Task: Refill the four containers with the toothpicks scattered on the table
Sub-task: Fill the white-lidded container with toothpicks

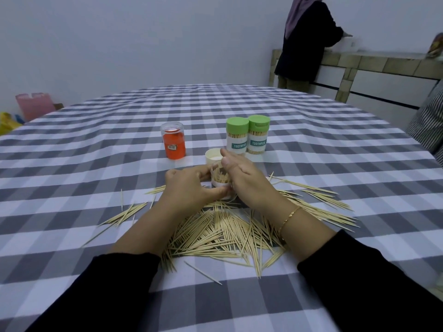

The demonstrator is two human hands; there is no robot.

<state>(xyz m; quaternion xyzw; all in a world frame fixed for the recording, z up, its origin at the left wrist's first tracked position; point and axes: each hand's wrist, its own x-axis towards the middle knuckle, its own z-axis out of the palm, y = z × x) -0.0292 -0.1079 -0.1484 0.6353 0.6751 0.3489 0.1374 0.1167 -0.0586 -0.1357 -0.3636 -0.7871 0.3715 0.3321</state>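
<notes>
My left hand (189, 188) grips a small clear container (221, 180), partly filled with toothpicks standing upright inside it. My right hand (242, 176) is at the container's open mouth, fingers curved over the top; whether it pinches any toothpicks is hidden. A large pile of loose toothpicks (225, 231) lies on the checked tablecloth under and around my wrists. Two filled green-lidded containers labelled TOOTHPICK (236, 137) (257, 135) stand behind, side by side. A clear container with an orange label (173, 140) stands to their left. A cream lid (212, 156) lies just behind my hands.
The grey and white checked tablecloth (96, 164) covers the whole table. Another person in dark clothes (306, 44) stands at a counter far right. Striped fabric (429, 125) shows at the right edge. Pink and yellow items (33, 106) sit beyond the table's left edge.
</notes>
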